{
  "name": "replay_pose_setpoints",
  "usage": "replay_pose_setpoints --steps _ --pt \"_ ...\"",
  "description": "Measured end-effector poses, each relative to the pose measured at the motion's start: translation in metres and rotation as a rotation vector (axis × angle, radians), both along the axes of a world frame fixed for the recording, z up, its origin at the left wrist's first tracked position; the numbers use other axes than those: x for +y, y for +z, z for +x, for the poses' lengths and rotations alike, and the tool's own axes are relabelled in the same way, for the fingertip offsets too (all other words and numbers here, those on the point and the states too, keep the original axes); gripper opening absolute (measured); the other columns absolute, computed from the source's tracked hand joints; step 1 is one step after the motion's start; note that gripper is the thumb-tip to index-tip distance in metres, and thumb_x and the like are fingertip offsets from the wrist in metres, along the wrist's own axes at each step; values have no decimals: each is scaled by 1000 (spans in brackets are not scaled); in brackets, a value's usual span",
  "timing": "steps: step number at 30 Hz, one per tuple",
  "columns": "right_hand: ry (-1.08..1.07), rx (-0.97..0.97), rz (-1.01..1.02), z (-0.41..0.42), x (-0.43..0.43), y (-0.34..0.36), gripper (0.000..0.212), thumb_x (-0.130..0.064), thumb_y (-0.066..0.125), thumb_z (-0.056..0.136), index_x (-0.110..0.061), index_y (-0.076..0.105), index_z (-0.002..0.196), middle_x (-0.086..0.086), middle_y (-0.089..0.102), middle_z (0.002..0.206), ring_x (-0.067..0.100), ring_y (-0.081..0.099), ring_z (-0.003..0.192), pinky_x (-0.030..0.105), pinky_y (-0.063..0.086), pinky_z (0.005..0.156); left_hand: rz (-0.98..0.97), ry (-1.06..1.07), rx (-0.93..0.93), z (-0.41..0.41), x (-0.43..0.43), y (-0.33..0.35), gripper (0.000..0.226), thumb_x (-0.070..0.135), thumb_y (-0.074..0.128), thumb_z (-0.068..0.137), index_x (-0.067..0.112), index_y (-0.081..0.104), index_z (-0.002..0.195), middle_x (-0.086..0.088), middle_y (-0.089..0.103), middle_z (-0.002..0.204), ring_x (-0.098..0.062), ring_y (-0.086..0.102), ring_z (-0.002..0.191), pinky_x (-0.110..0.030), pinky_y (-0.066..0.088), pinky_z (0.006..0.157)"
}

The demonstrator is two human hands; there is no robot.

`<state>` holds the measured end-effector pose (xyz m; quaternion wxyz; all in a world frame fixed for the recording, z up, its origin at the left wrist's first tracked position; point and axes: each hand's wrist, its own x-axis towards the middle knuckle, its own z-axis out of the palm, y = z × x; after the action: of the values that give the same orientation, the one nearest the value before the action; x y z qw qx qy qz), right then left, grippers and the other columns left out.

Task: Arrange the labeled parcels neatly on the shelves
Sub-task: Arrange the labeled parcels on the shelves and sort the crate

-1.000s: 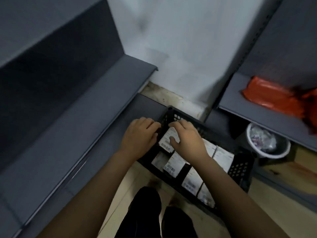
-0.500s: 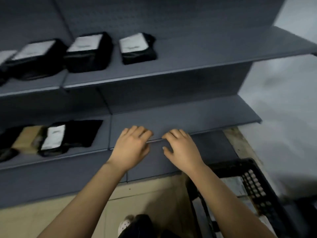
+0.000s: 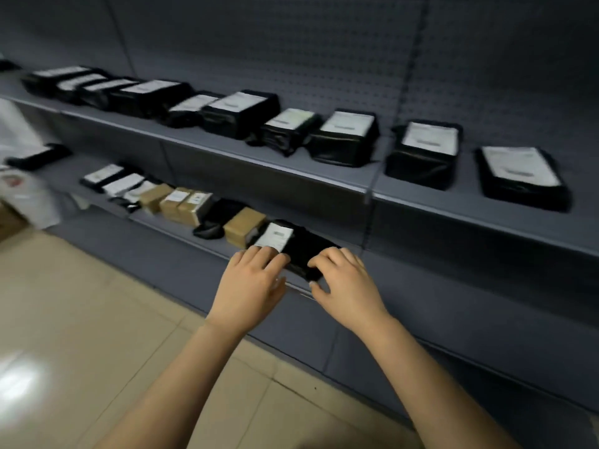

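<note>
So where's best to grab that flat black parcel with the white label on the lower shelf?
By its near edge, from the front. The black parcel lies flat at the front of the lower shelf, thin enough to pinch; a brown box crowds its left side and the upper shelf hangs above.

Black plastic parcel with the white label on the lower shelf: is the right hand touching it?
Touching. Head view: the right hand has its fingers lying on the near end of the black plastic parcel, with no gap showing.
</note>
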<state>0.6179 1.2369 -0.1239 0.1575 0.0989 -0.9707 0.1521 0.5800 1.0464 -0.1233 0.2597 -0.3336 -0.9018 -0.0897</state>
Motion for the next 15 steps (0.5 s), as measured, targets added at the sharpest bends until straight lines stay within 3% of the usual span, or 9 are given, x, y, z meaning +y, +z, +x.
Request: replay_pose_setpoints --steps 4,15 --pt "94 26 6 -60 -77 12 28 -23 66 86 -18 63 113 0 59 109 22 52 105 37 44 94 18 142 40 -37 -83 6 37 19 79 71 16 64 105 -3 61 98 -27 58 86 -36 41 75" --pt "427 54 -14 -196 -275 37 31 -24 65 88 -16 62 118 1 58 113 24 51 109 37 41 95 1 451 49 -107 -285 28 39 20 78 73 16 64 110 -5 63 103 -30 60 93 -39 48 76"
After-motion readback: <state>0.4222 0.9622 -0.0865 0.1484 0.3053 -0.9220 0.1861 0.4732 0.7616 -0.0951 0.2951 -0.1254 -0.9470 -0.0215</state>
